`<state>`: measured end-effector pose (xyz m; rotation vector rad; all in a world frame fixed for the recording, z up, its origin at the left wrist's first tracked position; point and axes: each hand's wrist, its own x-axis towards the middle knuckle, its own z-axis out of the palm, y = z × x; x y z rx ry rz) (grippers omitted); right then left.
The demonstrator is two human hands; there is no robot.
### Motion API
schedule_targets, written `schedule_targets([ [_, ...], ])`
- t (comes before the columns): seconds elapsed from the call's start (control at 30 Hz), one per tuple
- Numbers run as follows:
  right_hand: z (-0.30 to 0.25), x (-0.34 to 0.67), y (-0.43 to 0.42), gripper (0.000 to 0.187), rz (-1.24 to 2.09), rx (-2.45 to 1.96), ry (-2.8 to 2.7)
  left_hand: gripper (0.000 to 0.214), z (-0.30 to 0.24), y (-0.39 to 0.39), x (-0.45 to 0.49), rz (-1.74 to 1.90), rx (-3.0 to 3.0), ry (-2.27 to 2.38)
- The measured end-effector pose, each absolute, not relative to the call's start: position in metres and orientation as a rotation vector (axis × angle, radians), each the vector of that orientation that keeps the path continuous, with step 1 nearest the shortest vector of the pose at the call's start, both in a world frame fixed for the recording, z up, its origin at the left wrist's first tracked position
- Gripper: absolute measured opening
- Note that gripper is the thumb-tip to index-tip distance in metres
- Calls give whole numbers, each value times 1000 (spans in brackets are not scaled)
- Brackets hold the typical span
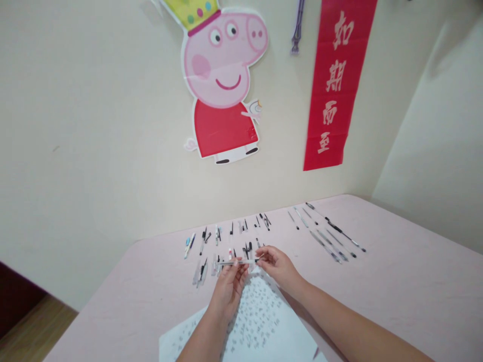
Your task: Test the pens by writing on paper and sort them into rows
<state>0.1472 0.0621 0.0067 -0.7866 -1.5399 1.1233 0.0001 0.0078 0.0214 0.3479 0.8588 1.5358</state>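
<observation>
A slim pen (247, 261) with a clear or pale barrel lies level between my hands, above the far corner of a sheet of paper (260, 311) covered in dark handwriting. My left hand (231, 281) is closed on the barrel, with its thumb on top. The fingers of my right hand (274, 264) pinch the dark right end of the same pen. Whether that end is a tip or a separate small part is too small to tell. Just beyond my hands lie groups of pen parts (247, 250), partly hidden by my fingers.
More pen parts (204, 236) lie in small groups along the table's far left side. Several long pens and refills (326, 246) lie slantwise at the right on the pink tabletop (407, 301). A wall (113, 125) with a cartoon pig cutout (226, 125) and a red banner (332, 100) stands behind.
</observation>
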Motion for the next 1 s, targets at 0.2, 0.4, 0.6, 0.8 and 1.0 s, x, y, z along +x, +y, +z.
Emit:
schedule_targets([
  [0.2,12,150,62,8,959,-775,-1633,7,19,8,-1,1541,352,859],
  [0.4,12,150,61,9,968,-795,-1646,8,19,8,0,1550,353,870],
  [0.6,13,150,60,8,956,-811,-1667,7,19,8,0,1533,379,853],
  [0.8,14,150,61,6,958,-799,-1678,8,17,7,0,1541,382,879],
  [1.0,14,149,60,6,1002,-758,-1664,5,22,5,0,1536,416,885],
])
